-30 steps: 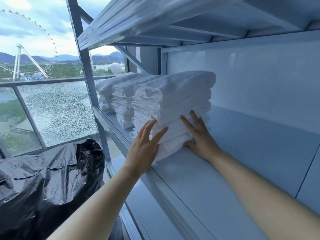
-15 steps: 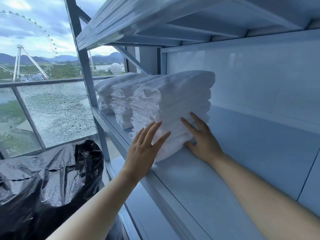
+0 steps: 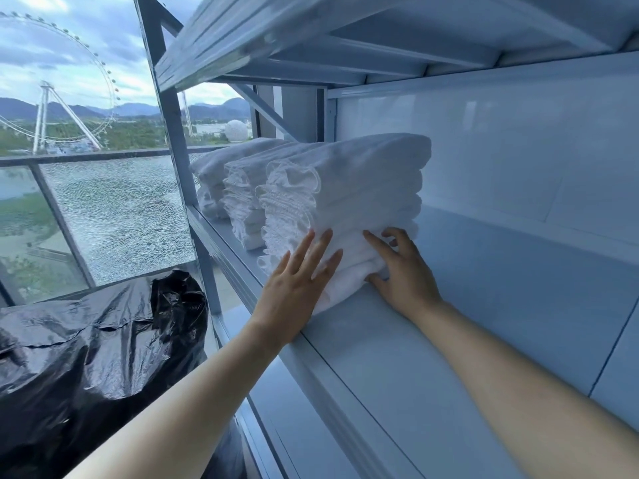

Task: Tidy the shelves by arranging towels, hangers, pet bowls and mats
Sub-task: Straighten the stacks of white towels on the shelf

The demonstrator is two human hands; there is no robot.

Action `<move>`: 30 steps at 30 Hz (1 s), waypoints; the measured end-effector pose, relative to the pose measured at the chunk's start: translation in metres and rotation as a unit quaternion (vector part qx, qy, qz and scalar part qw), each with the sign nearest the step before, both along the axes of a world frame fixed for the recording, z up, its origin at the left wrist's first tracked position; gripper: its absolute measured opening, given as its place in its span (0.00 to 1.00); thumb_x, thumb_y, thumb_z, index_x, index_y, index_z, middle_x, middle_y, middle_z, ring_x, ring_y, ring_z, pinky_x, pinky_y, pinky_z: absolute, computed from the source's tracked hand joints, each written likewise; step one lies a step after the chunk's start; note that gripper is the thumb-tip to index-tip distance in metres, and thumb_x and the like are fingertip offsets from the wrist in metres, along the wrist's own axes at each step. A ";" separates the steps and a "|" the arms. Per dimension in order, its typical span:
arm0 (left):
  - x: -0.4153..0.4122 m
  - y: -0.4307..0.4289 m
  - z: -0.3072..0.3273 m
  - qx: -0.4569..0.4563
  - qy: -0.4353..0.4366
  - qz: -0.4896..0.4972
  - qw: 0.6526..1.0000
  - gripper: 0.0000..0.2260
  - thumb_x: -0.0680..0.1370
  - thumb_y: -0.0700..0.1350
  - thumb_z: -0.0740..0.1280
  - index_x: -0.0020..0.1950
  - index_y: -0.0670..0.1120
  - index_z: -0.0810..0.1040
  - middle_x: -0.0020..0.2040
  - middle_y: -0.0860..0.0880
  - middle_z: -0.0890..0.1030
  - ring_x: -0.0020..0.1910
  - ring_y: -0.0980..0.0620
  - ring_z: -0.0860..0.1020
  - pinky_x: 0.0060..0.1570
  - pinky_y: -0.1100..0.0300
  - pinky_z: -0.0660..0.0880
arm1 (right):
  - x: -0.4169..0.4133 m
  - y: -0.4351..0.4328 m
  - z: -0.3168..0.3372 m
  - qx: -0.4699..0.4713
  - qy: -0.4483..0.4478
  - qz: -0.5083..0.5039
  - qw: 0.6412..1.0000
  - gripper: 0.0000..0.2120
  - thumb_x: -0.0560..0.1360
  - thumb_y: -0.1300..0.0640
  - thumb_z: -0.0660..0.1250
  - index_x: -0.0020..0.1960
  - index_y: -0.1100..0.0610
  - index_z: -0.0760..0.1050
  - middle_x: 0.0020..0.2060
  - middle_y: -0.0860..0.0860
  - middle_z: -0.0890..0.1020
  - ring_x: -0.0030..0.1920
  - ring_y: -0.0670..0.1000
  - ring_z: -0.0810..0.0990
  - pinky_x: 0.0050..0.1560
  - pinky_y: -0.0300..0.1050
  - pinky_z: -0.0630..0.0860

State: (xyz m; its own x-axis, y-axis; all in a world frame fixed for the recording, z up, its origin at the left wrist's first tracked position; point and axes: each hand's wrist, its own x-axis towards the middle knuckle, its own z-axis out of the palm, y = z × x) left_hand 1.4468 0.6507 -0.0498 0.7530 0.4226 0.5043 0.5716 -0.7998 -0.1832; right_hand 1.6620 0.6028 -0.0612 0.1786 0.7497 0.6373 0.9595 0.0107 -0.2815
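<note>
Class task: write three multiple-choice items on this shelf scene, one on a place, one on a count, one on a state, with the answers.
1. Where is the black plastic bag? A lower down, left of the shelf; B on that shelf; C far to its right.
2. How many stacks of white towels stand on the shelf? A two; B three; C five.
3. How is the left hand? A in a fist; B hanging clear of the shelf; C flat, fingers straight, against the nearest stack.
Answers: 1 A, it sits below the shelf's left end; 2 B, three stacks stand in a row; 3 C, its straight fingers lie on the folded edges.
</note>
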 end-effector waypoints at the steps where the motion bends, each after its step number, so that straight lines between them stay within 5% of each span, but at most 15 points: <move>1: 0.000 0.000 -0.001 0.001 -0.015 -0.008 1.000 0.30 0.74 0.38 0.44 0.77 0.49 0.50 0.75 0.49 0.38 0.73 0.44 0.36 0.73 0.48 0.51 | 0.000 0.000 0.000 -0.001 0.002 0.005 1.000 0.32 0.70 0.56 0.71 0.72 0.46 0.63 0.67 0.53 0.64 0.64 0.55 0.67 0.53 0.53 0.76; 5: -0.001 0.001 -0.003 0.044 -0.086 -0.046 0.994 0.21 0.76 0.43 0.66 0.69 0.44 0.70 0.73 0.42 0.62 0.72 0.39 0.60 0.64 0.45 0.69 | 0.001 0.001 -0.001 -0.001 0.000 0.028 1.000 0.33 0.70 0.58 0.71 0.72 0.49 0.63 0.67 0.55 0.63 0.64 0.56 0.68 0.56 0.54 0.75; 7: -0.001 0.005 -0.005 0.055 -0.079 -0.053 0.994 0.24 0.73 0.48 0.71 0.67 0.43 0.73 0.71 0.41 0.66 0.70 0.38 0.64 0.61 0.45 0.72 | 0.002 0.001 0.000 0.002 0.002 0.040 0.999 0.33 0.70 0.58 0.71 0.72 0.50 0.63 0.67 0.56 0.64 0.64 0.57 0.68 0.58 0.53 0.74; 14: 0.003 0.006 -0.009 0.066 -0.094 -0.048 0.992 0.23 0.72 0.44 0.72 0.67 0.43 0.73 0.72 0.41 0.65 0.71 0.38 0.63 0.59 0.45 0.74 | 0.002 0.002 0.002 0.024 0.003 0.067 0.997 0.34 0.67 0.60 0.73 0.71 0.53 0.66 0.64 0.59 0.67 0.63 0.57 0.70 0.60 0.44 0.69; 22: 0.000 0.008 -0.008 0.063 -0.077 -0.044 0.994 0.26 0.69 0.53 0.73 0.64 0.46 0.76 0.72 0.42 0.66 0.70 0.40 0.64 0.59 0.47 0.72 | 0.005 0.001 0.003 0.023 0.019 0.079 0.996 0.33 0.67 0.60 0.74 0.70 0.53 0.67 0.64 0.58 0.67 0.62 0.56 0.70 0.60 0.39 0.66; 30: 0.004 0.014 -0.012 0.033 -0.091 0.006 0.995 0.22 0.76 0.47 0.67 0.71 0.49 0.69 0.76 0.47 0.53 0.75 0.45 0.53 0.63 0.52 0.69 | 0.005 0.012 0.001 -0.028 0.019 0.092 0.995 0.36 0.70 0.59 0.71 0.74 0.48 0.59 0.68 0.54 0.60 0.67 0.53 0.64 0.61 0.51 0.72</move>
State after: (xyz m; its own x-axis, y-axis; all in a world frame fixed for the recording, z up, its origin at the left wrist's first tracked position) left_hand 1.4505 0.6651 -0.0618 0.6417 0.3921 0.6592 0.6094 -0.7825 -0.1277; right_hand 1.6665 0.6150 -0.0604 0.0579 0.8057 0.5894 0.9314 0.1689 -0.3223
